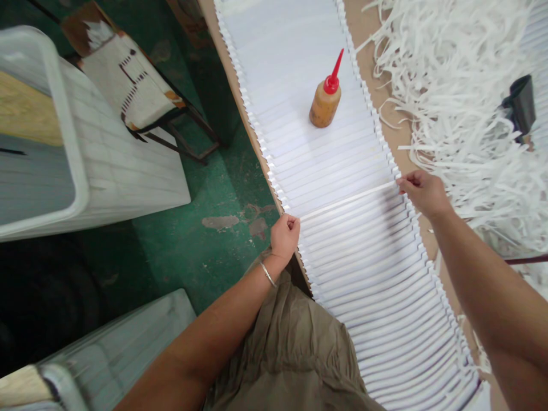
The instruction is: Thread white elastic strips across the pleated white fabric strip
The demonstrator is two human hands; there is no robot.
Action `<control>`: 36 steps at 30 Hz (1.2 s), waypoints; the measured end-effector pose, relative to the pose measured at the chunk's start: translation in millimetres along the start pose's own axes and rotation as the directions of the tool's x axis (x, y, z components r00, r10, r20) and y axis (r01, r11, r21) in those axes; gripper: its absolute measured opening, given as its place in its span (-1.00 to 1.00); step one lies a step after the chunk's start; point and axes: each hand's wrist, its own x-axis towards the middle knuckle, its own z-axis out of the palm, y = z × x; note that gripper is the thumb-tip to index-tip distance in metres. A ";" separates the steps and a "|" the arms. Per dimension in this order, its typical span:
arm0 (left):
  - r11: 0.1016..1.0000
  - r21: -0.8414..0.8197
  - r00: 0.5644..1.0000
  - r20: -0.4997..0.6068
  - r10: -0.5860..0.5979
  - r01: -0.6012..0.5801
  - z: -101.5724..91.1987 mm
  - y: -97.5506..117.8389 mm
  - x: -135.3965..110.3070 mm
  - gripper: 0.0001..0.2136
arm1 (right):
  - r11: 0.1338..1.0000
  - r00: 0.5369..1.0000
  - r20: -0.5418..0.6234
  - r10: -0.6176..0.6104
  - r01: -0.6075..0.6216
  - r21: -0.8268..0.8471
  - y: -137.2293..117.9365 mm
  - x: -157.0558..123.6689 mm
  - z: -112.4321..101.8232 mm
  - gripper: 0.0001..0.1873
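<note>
A narrow white strip (349,201) is stretched across a long row of overlapping white sheets (377,251). My left hand (285,235) is closed in a pinch on the strip's near-left end, at the left edge of the row. At the right edge, my right hand (422,191) pinches the other end between thumb and fingers. Short white tabs stick out along both edges of the sheets. Farther up on the sheets stands a bottle (325,103) of amber liquid with a red pointed nozzle.
Loose white strips (449,74) lie heaped on the right of the brown table surface (432,240), with a dark object (521,105) among them. Left on the green floor (214,194) are a large white bin (124,148) and a stool (184,128) with a carton. Another bin (141,331) is lower left.
</note>
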 end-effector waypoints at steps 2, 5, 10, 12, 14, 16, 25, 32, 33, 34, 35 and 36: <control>1.000 0.016 1.000 -0.004 0.003 -0.003 1.2 -2.2 0.8 -0.86 | 0.999 1.000 -0.021 0.019 -0.019 0.029 -1.2 2.5 1.6 -0.77; 1.000 0.017 1.000 -0.004 0.022 -0.022 2.2 -4.4 1.8 -0.86 | 0.998 0.998 -0.052 0.045 -0.042 0.048 -2.7 4.9 4.3 -0.76; 0.999 0.023 1.000 -0.012 0.029 -0.029 0.4 -2.1 2.3 -0.85 | 0.996 0.997 -0.054 0.047 -0.043 0.076 -1.2 7.0 9.9 -0.79; 0.999 0.030 1.000 -0.012 0.027 -0.027 -0.3 -0.6 2.2 -0.86 | 0.998 0.998 -0.061 0.028 -0.024 0.064 0.5 7.5 12.4 -0.77; 0.999 0.035 1.000 -0.015 0.026 -0.026 -0.6 0.2 2.2 -0.86 | 1.000 0.996 -0.088 0.018 -0.016 0.025 1.9 8.4 15.0 -0.75; 0.999 0.045 0.999 -0.022 0.027 -0.026 -0.4 0.5 2.5 -0.86 | 1.000 0.993 -0.119 0.012 -0.013 -0.005 3.2 10.0 17.8 -0.74; 0.997 0.071 0.999 -0.035 0.034 -0.032 -1.2 3.3 3.5 -0.86 | 0.997 0.989 -0.146 -0.031 0.021 -0.072 5.3 15.8 31.3 -0.78; 0.994 0.106 0.998 -0.036 0.044 -0.040 0.0 0.9 3.5 -0.85 | 0.993 0.989 -0.139 -0.047 0.031 -0.115 8.0 15.0 39.1 -0.80; 0.992 0.115 0.998 -0.033 0.049 -0.045 0.3 1.3 3.9 -0.84 | 0.990 0.989 -0.136 -0.057 0.039 -0.135 7.1 15.0 41.0 -0.81; 0.991 0.127 0.998 -0.028 0.054 -0.050 0.6 1.9 4.5 -0.84 | 0.986 0.989 -0.133 -0.069 0.047 -0.163 5.4 14.9 42.9 -0.82; 0.988 0.144 0.998 -0.024 0.059 -0.055 0.8 2.7 5.3 -0.83 | 0.979 0.988 -0.130 -0.082 0.055 -0.197 3.2 14.7 44.5 -0.82; 0.985 0.162 0.998 -0.019 0.063 -0.059 0.8 3.4 6.2 -0.82 | 0.971 0.987 -0.129 -0.092 0.060 -0.233 1.1 14.5 45.3 -0.83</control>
